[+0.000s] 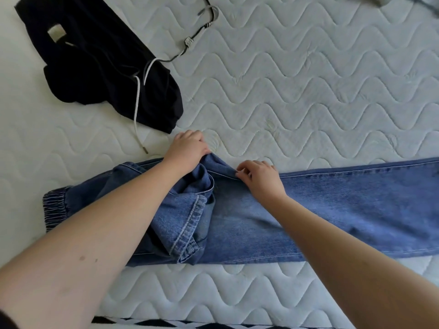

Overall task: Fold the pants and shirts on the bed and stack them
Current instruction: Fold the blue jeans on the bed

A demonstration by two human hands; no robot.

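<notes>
Blue denim jeans (pixel 332 205) across mattress (pixel 285 91), bunched left; left hand (pixel 187 148) gripping fold, right hand (pixel 261 176) pinching far seam.

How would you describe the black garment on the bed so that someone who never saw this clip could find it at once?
Start from the white quilted mattress and look to its far left corner, beyond the blue jeans that both hands hold. The black garment lies there crumpled. It is the only dark piece, with a long white drawstring trailing off it and a small pale label.
</notes>
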